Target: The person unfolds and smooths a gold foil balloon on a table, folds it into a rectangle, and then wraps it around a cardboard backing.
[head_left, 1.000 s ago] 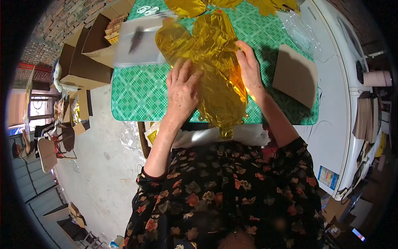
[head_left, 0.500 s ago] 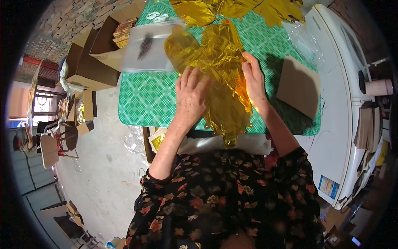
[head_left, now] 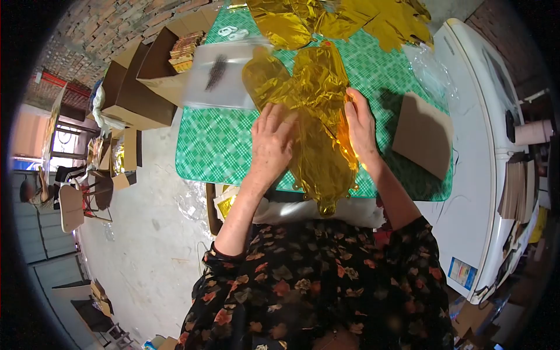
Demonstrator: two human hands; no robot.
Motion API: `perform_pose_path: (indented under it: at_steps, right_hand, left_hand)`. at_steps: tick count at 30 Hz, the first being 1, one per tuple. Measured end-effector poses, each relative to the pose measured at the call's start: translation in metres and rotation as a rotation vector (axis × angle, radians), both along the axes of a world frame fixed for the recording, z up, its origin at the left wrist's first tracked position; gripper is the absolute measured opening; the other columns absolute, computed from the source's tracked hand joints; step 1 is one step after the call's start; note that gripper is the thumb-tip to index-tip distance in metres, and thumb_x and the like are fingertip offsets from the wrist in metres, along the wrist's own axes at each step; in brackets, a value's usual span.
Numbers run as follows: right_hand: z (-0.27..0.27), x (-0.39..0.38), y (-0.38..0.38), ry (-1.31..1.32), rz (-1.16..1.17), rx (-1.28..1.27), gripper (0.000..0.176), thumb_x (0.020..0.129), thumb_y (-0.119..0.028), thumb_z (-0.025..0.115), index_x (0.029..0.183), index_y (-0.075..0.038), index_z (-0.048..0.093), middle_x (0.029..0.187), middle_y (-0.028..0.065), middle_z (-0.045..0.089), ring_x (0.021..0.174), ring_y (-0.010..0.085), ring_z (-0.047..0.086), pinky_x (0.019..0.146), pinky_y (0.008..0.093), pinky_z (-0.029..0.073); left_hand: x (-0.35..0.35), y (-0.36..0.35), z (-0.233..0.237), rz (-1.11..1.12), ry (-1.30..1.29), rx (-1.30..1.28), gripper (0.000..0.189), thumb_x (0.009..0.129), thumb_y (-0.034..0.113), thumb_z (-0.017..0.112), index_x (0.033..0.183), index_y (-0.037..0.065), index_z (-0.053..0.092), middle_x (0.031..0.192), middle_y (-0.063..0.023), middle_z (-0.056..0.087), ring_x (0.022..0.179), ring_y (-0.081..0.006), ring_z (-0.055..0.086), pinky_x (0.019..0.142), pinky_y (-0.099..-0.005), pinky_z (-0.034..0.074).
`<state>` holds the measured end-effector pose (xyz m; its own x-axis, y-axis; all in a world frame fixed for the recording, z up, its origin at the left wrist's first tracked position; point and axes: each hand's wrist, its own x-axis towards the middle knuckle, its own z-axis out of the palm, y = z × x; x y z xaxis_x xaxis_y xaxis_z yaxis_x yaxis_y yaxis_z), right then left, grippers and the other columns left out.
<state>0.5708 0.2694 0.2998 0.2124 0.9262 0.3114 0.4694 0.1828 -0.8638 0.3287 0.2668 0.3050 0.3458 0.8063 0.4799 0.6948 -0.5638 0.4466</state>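
Observation:
A flat, crinkled gold foil balloon (head_left: pixel 319 134) lies lengthwise on the table, its narrow tabbed end hanging over the front edge. My left hand (head_left: pixel 272 143) rests on its left side with the fingers spread over the foil, not gripping it. Along the right edge, my right hand (head_left: pixel 361 125) stands on its side against the foil, fingers stretched out and thumb near the edge. Bright light glints off the foil beside that palm. The undersides of both hands are hidden.
A green checked cloth covers the table (head_left: pixel 216 146). More gold foil pieces (head_left: pixel 350 20) lie at the far edge. Clear plastic bags (head_left: pixel 224 76) are at the left, a cardboard sheet (head_left: pixel 423 134) at the right. Open cartons (head_left: pixel 137 87) flank the table; a white fridge (head_left: pixel 478 175) stands right.
The whole view has shifted slightly, with the table appearing lower and a little further right. Both hands keep nearly the same places on the gold foil balloon.

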Motion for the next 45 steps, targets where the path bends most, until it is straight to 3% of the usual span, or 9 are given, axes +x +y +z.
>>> perform_pose_path:
  at_steps: [5, 9, 10, 13, 25, 33, 36, 43, 45]
  right_hand:
    - [-0.010, 0.002, 0.003, -0.070, -0.006, 0.038, 0.042, 0.107, -0.020, 0.054, 0.143, 0.001, 0.050, 0.143, 0.0219, 0.055, 0.131, 0.0384, 0.054, 0.110, 0.0443, 0.043]
    - [-0.012, 0.003, 0.004, -0.104, -0.005, 0.029, 0.043, 0.107, -0.022, 0.056, 0.143, 0.001, 0.051, 0.146, 0.0218, 0.052, 0.136, 0.0388, 0.049, 0.113, 0.0463, 0.040]
    - [-0.013, 0.003, 0.004, -0.122, -0.004, 0.024, 0.043, 0.107, -0.023, 0.056, 0.143, 0.001, 0.051, 0.147, 0.0219, 0.052, 0.138, 0.0390, 0.048, 0.115, 0.0469, 0.039]
    - [-0.013, 0.002, 0.004, -0.209, -0.009, 0.014, 0.045, 0.107, -0.024, 0.056, 0.143, 0.001, 0.051, 0.149, 0.0219, 0.050, 0.144, 0.0389, 0.042, 0.118, 0.0486, 0.035]
    - [-0.013, -0.003, 0.003, -0.382, 0.034, 0.065, 0.042, 0.103, -0.022, 0.061, 0.139, -0.001, 0.056, 0.148, 0.0179, 0.053, 0.149, 0.0404, 0.035, 0.120, 0.0509, 0.033]
    - [-0.005, 0.006, 0.005, -0.472, 0.175, 0.024, 0.036, 0.102, -0.019, 0.061, 0.133, -0.002, 0.062, 0.150, 0.0186, 0.050, 0.151, 0.0414, 0.030, 0.123, 0.0515, 0.028]
    - [0.014, 0.009, 0.008, -0.693, 0.169, 0.070, 0.037, 0.103, -0.021, 0.060, 0.135, -0.002, 0.062, 0.150, 0.0180, 0.050, 0.152, 0.0385, 0.029, 0.125, 0.0515, 0.025]
    - [0.011, 0.008, 0.039, -0.813, 0.374, 0.181, 0.045, 0.105, -0.026, 0.058, 0.145, -0.005, 0.057, 0.158, 0.0125, 0.046, 0.155, 0.0326, 0.028, 0.127, 0.0522, 0.019]
    - [0.008, 0.005, 0.044, -0.829, 0.389, 0.173, 0.049, 0.105, -0.029, 0.058, 0.148, -0.006, 0.053, 0.160, 0.0115, 0.045, 0.155, 0.0323, 0.029, 0.128, 0.0524, 0.019]
  left_hand:
    - [-0.019, 0.008, 0.000, 0.138, -0.383, -0.167, 0.053, 0.092, 0.010, 0.071, 0.143, 0.005, 0.057, 0.146, -0.0240, 0.053, 0.135, -0.0478, 0.050, 0.114, -0.0502, 0.042]
    - [-0.021, 0.003, 0.016, 0.166, -1.029, -0.656, 0.064, 0.101, 0.015, 0.067, 0.155, -0.005, 0.038, 0.150, -0.0242, 0.052, 0.139, -0.0353, 0.051, 0.115, -0.0417, 0.043]
    - [-0.024, 0.004, 0.022, 0.170, -1.043, -0.690, 0.071, 0.102, 0.016, 0.066, 0.157, -0.009, 0.030, 0.146, -0.0228, 0.053, 0.135, -0.0279, 0.054, 0.113, -0.0392, 0.045]
    - [-0.031, 0.006, 0.022, 0.136, -1.382, -0.887, 0.071, 0.101, 0.015, 0.066, 0.157, -0.008, 0.030, 0.137, -0.0186, 0.058, 0.125, -0.0250, 0.060, 0.109, -0.0392, 0.048]
    - [-0.011, 0.028, 0.024, 0.062, -1.116, -0.950, 0.041, 0.102, 0.021, 0.066, 0.134, -0.002, 0.057, 0.123, -0.0077, 0.067, 0.111, -0.0161, 0.063, 0.098, -0.0324, 0.049]
    - [-0.006, 0.044, 0.014, 0.019, -0.993, -0.837, 0.038, 0.101, 0.018, 0.068, 0.131, -0.003, 0.059, 0.121, -0.0076, 0.069, 0.109, -0.0149, 0.064, 0.095, -0.0299, 0.049]
    - [-0.007, 0.045, 0.009, 0.014, -0.985, -0.786, 0.037, 0.101, 0.018, 0.068, 0.131, -0.001, 0.060, 0.117, -0.0066, 0.070, 0.103, -0.0130, 0.063, 0.091, -0.0295, 0.051]
    - [0.005, 0.045, 0.011, 0.021, -1.106, -0.793, 0.033, 0.101, 0.013, 0.064, 0.132, 0.001, 0.059, 0.115, -0.0049, 0.070, 0.099, -0.0121, 0.064, 0.087, -0.0280, 0.051]
    - [0.006, 0.046, 0.010, 0.013, -1.095, -0.769, 0.037, 0.101, 0.013, 0.065, 0.135, 0.001, 0.057, 0.121, -0.0056, 0.069, 0.106, -0.0140, 0.063, 0.092, -0.0306, 0.051]
